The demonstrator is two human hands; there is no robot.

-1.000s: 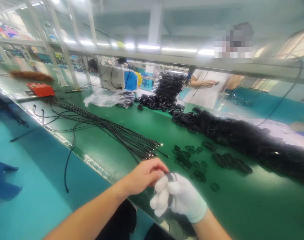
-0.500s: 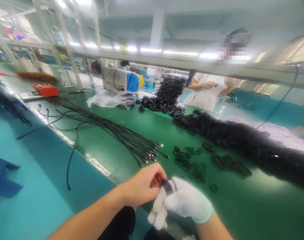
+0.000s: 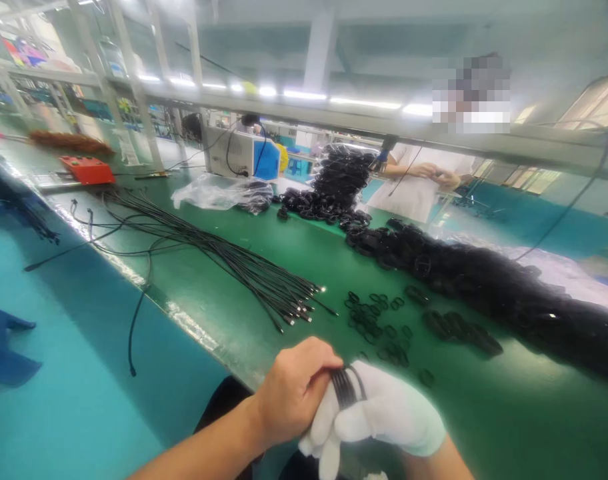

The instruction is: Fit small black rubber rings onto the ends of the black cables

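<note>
Now, left hand point(image 3: 291, 393): bare, pinching the black bands point(image 3: 345, 388).
Right hand point(image 3: 384, 413): gloved, clamped on the same bands.
Beyond hands: cables point(image 3: 244, 273) unbundled, loose rings point(image 3: 379, 323) on tabletop point(image 3: 304, 247).

Green desk point(image 3: 294, 267). Left: fanned bundle of black cables point(image 3: 224, 257), some hanging over near edge. Far left: red box point(image 3: 87, 169). Far middle: clear plastic bag point(image 3: 219, 193), white-blue machine point(image 3: 241, 155). Centre: loose black rings point(image 3: 379, 323). Right: long heap of black coils point(image 3: 484, 283).
</note>
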